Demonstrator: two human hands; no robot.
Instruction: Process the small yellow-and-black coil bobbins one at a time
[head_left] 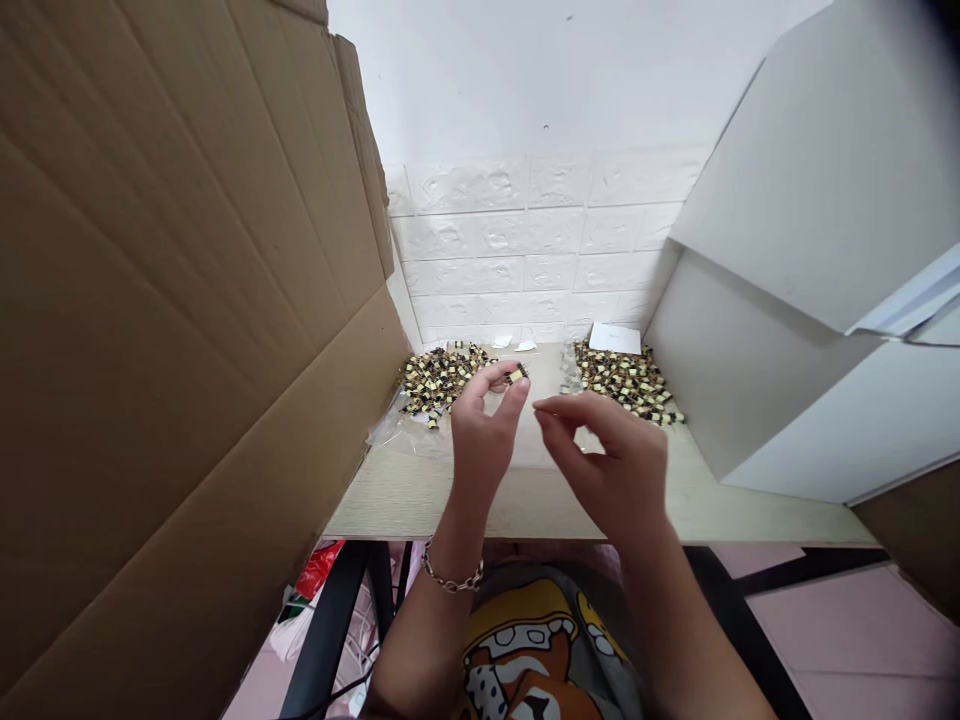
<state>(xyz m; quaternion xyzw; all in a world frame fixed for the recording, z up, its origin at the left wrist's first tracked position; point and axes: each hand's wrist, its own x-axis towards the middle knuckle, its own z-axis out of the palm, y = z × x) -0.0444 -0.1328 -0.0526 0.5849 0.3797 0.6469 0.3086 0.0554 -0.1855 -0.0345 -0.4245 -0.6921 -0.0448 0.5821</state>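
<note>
My left hand (486,420) pinches a small transformer (516,376) between thumb and fingers, above the table. The transformer has a yellow wrapped middle, dark ends and thin pins or wires sticking out. Just to its right, my right hand (604,450) is closed in a pinch, thumb tip against the fingertips. Whatever may be between those tips is too small to make out. The two hands are close but apart. A pile of similar transformers (439,380) lies beyond my left hand, and another pile (626,380) lies beyond my right.
Clear plastic sheeting (409,437) lies under the left pile on the pale table (555,505). A white card (615,338) rests on the right pile. A tall cardboard sheet (225,250) stands at left, white panels (787,300) at right, and a white brick-patterned wall (517,240) behind.
</note>
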